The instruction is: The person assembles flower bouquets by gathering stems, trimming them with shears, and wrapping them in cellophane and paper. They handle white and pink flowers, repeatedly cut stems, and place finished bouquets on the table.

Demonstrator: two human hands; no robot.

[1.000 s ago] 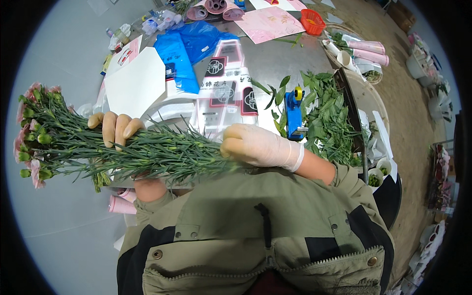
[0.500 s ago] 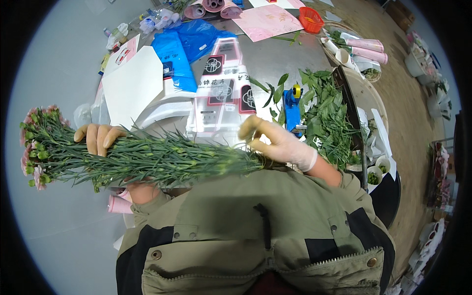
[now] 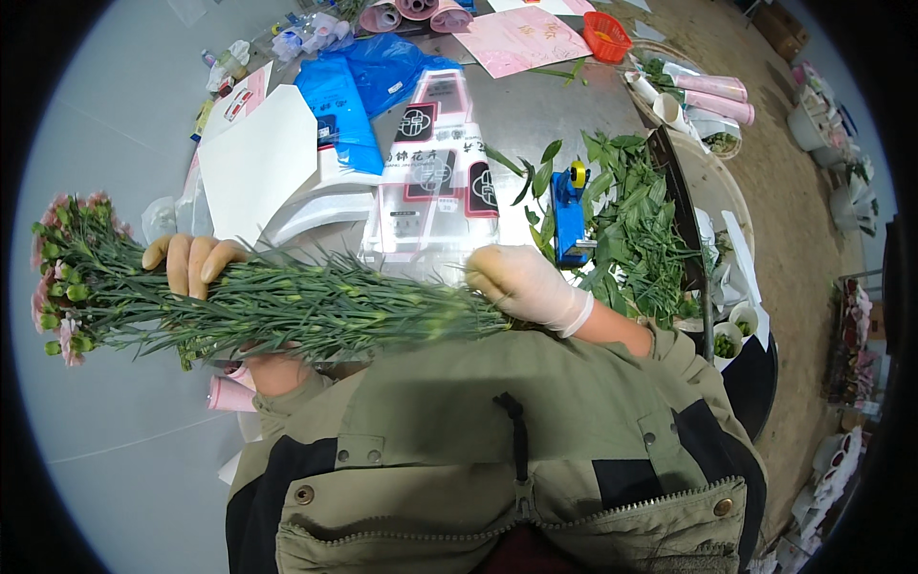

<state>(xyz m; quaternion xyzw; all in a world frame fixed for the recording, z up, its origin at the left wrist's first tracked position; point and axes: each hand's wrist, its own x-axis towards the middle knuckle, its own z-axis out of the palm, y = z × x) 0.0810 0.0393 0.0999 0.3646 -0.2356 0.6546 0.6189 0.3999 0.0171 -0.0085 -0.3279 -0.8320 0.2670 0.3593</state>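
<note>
Honestly, I'd guess this flower bunch is light, springy, fragile at the blooms; grab stems, where my left hand is clamped. Right hand is curled, can't tell on what.

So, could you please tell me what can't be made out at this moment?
All in the head view:
- Left hand: palm hidden by the bunch.
- Stem ends: hidden by the right hand.
- Lower leaves near it: blurred.
- Pink rolls: cut off by the top edge.
</note>
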